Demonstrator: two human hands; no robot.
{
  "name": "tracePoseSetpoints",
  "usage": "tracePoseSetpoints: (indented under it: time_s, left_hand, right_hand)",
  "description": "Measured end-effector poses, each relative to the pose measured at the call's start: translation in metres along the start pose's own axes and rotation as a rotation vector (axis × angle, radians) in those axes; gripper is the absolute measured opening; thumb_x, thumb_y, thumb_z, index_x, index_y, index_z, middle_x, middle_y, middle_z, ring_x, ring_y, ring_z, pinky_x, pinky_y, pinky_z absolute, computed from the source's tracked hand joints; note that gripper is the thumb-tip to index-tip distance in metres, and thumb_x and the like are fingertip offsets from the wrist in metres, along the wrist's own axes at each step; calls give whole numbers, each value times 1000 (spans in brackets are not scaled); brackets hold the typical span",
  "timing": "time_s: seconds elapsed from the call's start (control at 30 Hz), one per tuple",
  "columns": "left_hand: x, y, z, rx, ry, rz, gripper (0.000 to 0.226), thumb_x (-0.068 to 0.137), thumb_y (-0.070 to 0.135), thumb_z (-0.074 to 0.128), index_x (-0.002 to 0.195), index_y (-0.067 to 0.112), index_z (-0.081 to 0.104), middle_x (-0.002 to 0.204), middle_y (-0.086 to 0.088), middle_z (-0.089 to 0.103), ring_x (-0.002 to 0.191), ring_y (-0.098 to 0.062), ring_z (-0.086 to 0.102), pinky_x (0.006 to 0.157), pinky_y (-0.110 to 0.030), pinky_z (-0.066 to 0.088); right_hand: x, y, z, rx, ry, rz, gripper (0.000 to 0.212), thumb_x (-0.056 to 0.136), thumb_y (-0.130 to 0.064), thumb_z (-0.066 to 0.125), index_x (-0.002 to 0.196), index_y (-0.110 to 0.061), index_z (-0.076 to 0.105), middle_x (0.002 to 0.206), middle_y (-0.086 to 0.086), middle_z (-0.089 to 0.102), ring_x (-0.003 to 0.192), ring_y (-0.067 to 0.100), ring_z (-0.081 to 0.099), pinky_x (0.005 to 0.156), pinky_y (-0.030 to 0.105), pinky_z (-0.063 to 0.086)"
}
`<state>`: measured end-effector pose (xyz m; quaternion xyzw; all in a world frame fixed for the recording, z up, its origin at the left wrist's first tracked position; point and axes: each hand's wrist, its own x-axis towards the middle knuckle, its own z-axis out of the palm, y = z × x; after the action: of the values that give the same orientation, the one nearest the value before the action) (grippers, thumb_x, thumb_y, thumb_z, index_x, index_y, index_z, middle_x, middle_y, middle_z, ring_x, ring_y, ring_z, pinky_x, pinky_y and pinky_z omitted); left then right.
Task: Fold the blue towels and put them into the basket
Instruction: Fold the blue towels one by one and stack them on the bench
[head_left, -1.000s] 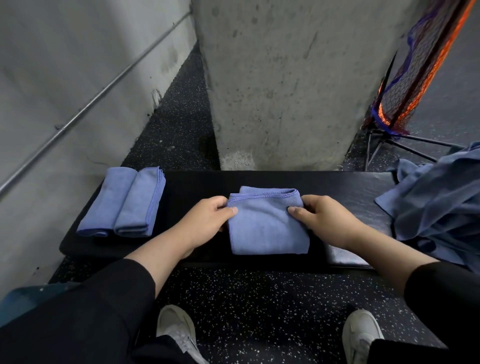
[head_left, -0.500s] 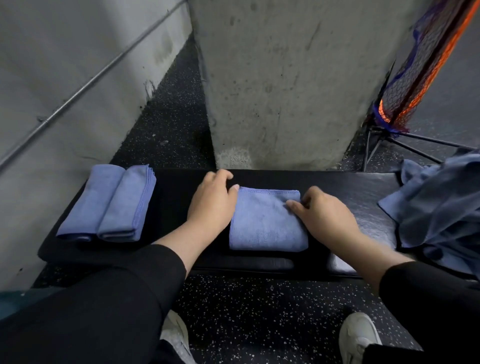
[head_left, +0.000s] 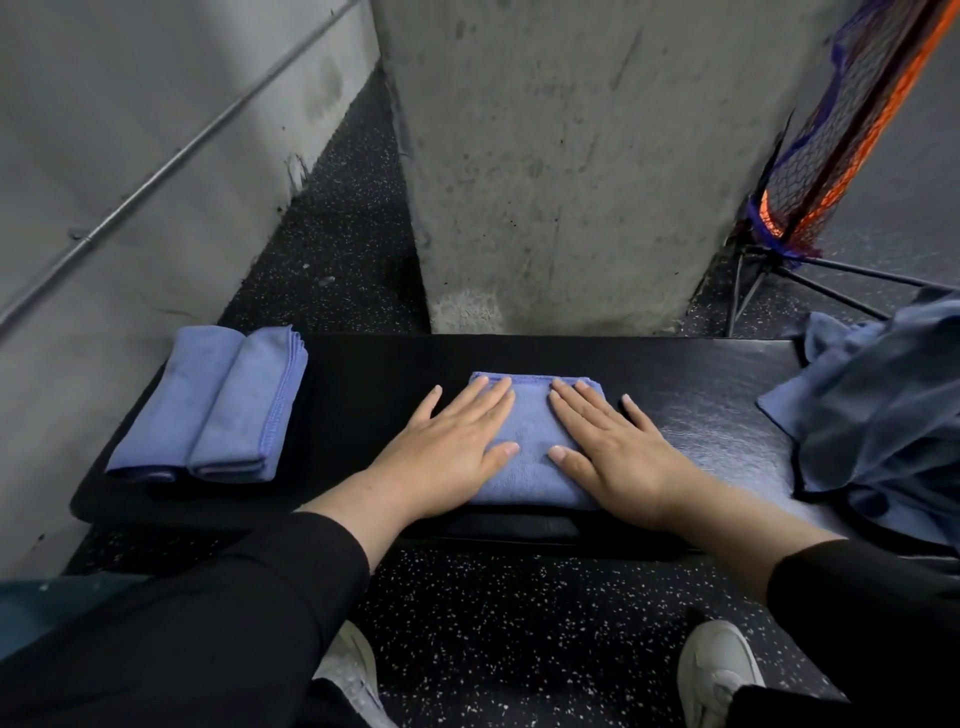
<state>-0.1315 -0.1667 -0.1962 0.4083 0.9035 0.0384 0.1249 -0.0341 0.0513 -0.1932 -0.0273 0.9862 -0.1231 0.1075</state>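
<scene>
A folded blue towel (head_left: 530, 447) lies in the middle of the black bench (head_left: 374, 384). My left hand (head_left: 447, 447) presses flat on its left half, fingers straight. My right hand (head_left: 613, 452) presses flat on its right half, fingers spread. Two folded blue towels (head_left: 218, 405) lie side by side at the bench's left end. A heap of unfolded blue towels (head_left: 883, 415) sits at the right end. No basket is plainly visible.
A concrete pillar (head_left: 571, 156) stands right behind the bench. A grey wall with a metal rail (head_left: 156, 176) runs along the left. An orange and blue net on a black stand (head_left: 831, 156) leans at the far right. My white shoes (head_left: 717, 670) rest on the speckled floor.
Both hands let go of the towel's side edges and moved onto its top, fingers now flat and straight. The towel lies flatter than before.
</scene>
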Motion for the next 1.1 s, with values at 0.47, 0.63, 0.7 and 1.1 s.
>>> tracePoseSetpoints:
  time_s: [0.47, 0.63, 0.7, 1.1]
  left_hand:
    - [-26, 1, 2, 38, 258, 209, 67, 94, 69, 29, 146, 32, 47, 155, 11, 38, 144, -7, 29, 122, -38, 14]
    - [-35, 4, 7, 49, 228, 172, 75, 90, 73, 44, 152, 31, 38, 159, 12, 30, 148, -7, 21, 124, -37, 10]
    - [-36, 5, 7, -27, 322, 164, 54, 92, 52, 60, 140, 29, 53, 146, 11, 48, 137, -9, 38, 118, -29, 18]
    - [-26, 5, -31, -667, 254, -135, 26, 94, 39, 64, 77, 20, 58, 67, 9, 58, 62, -2, 50, 60, -21, 41]
  right_hand:
    - [-36, 23, 20, 39, 288, -276, 65, 91, -70, 48, 141, -30, 50, 151, -13, 42, 146, 7, 31, 113, 35, 30]
    - [-31, 10, 11, 91, 360, -205, 37, 90, -48, 52, 121, -28, 57, 131, -19, 55, 124, 5, 51, 94, 35, 42]
    - [-31, 7, 3, 125, 367, -163, 18, 94, -43, 49, 109, -35, 52, 109, -21, 59, 105, 4, 55, 89, 34, 40]
    - [-29, 2, -28, 433, 336, 22, 26, 93, -42, 64, 110, -39, 44, 85, -14, 62, 70, 3, 58, 68, 27, 46]
